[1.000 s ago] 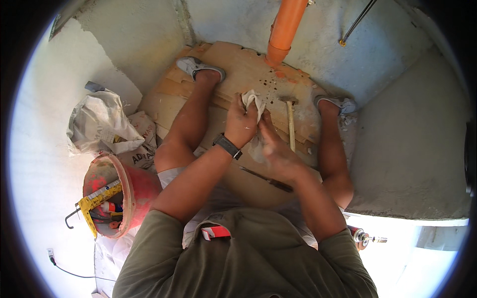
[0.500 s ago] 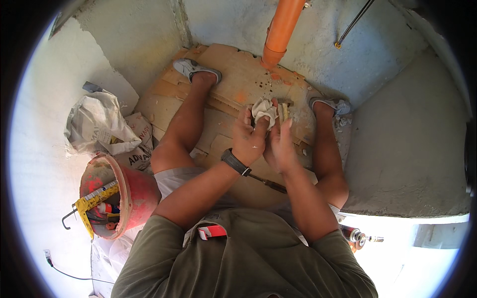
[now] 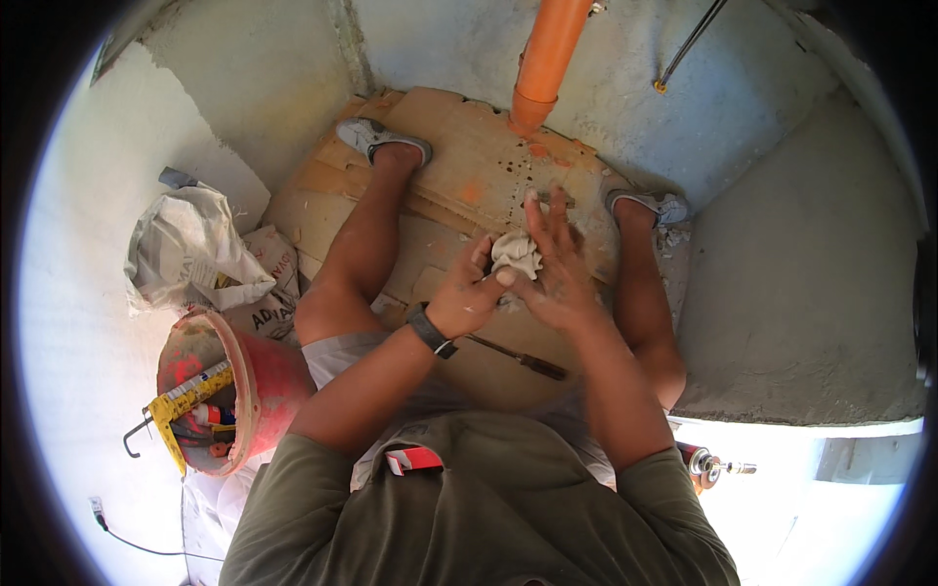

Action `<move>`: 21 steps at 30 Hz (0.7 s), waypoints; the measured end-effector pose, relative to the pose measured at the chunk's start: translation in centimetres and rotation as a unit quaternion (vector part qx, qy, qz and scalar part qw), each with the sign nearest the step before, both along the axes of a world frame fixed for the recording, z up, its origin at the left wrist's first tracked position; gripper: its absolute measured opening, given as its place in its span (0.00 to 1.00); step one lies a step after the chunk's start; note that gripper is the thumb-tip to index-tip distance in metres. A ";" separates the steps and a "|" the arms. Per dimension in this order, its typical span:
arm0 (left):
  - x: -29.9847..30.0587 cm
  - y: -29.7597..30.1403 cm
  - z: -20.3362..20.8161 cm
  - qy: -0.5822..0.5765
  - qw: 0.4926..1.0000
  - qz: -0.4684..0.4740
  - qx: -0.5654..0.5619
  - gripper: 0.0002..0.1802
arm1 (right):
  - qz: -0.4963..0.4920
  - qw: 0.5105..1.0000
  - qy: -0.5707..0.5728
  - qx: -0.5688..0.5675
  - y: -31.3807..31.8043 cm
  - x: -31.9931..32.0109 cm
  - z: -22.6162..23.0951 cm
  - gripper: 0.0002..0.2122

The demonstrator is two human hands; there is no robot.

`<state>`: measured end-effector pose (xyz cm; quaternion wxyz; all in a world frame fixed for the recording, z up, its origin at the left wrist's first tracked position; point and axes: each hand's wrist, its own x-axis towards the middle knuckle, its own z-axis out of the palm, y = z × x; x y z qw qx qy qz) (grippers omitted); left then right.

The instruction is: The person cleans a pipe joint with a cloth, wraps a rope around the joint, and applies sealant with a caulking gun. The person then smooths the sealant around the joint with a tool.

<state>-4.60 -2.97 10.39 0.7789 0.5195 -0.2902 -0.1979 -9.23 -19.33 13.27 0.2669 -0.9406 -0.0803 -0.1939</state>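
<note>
Between my hands is a crumpled, folded off-white lump (image 3: 516,254); whether it is putty or cloth I cannot tell. My left hand (image 3: 471,293), with a dark watch at the wrist, grips the lump from its left side with curled fingers. Against the lump's right side lies my right hand (image 3: 562,269), its fingers stretched out and spread and its thumb near the lower edge of the lump. Below both hands a long thin tool with a dark handle (image 3: 539,367), like a screwdriver, lies on the cardboard.
Cardboard sheets (image 3: 449,127) cover the floor between my legs. An orange pipe (image 3: 543,68) stands by the far wall. To my left are a red bucket (image 3: 274,381) holding a yellow caulking gun (image 3: 191,396) and a white sack (image 3: 186,244). A grey plastered surface (image 3: 801,293) rises at right.
My right hand has turned and its fingers have spread. Both hands have shifted slightly lower and left with the lump, showing more of the long thin tool.
</note>
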 end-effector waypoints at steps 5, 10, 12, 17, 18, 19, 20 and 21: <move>1.3 1.2 0.1 0.046 0.998 0.018 0.050 0.19 | 0.012 0.987 0.033 -0.158 -0.8 -0.7 0.5 0.49; 1.4 1.8 2.2 0.057 0.996 0.034 -0.054 0.23 | 0.056 0.982 0.137 0.116 -0.8 -0.7 -2.6 0.42; 1.6 1.8 3.3 0.021 0.997 0.069 0.003 0.27 | 0.039 0.949 0.168 0.264 -1.4 0.5 -3.4 0.27; 1.7 3.4 3.3 -0.096 0.972 0.049 0.210 0.35 | -0.075 0.869 0.121 0.473 -2.7 3.2 -1.8 0.15; 1.1 3.5 2.9 -0.141 0.952 0.116 0.247 0.36 | -0.083 0.878 0.110 0.458 -2.6 3.3 -1.0 0.15; 0.3 3.6 2.5 -0.191 0.925 0.187 0.271 0.37 | -0.076 0.863 0.121 0.484 -2.5 3.3 -0.2 0.15; -0.4 3.7 2.2 -0.215 0.891 0.234 0.323 0.38 | -0.059 0.864 0.124 0.485 -2.1 3.3 0.4 0.15; -0.9 3.6 2.1 -0.247 0.892 0.257 0.279 0.39 | -0.030 0.866 0.128 0.483 -1.6 3.2 1.0 0.15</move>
